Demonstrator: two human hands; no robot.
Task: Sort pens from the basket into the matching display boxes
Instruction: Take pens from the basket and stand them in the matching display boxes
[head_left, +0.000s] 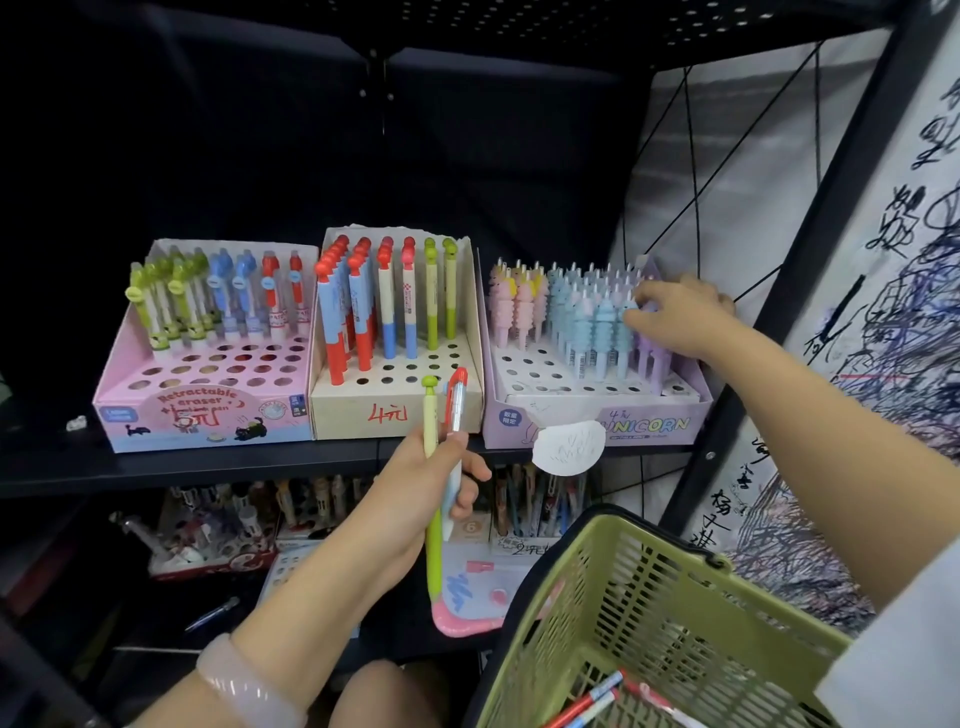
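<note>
Three display boxes stand side by side on the shelf: a pink eraser-pen box (156, 395), a beige box (358, 410) marked with a red price, and a lilac unicorn box (649, 426). My left hand (421, 483) grips two pens upright in front of the beige box, a green pen (432, 499) and a red-capped pen (457, 400). Reaching into the right end of the unicorn box, my right hand (675, 312) pinches a purple unicorn pen (648, 343) among the standing ones. A green basket (649, 597) at bottom right holds red and blue pens (592, 701).
A black metal shelf edge (208, 467) runs under the boxes. The lower shelf holds more pen boxes (218, 525) and a pink-edged card (462, 597). A scribbled white test sheet (883, 312) covers the right wall beside a black upright (810, 249).
</note>
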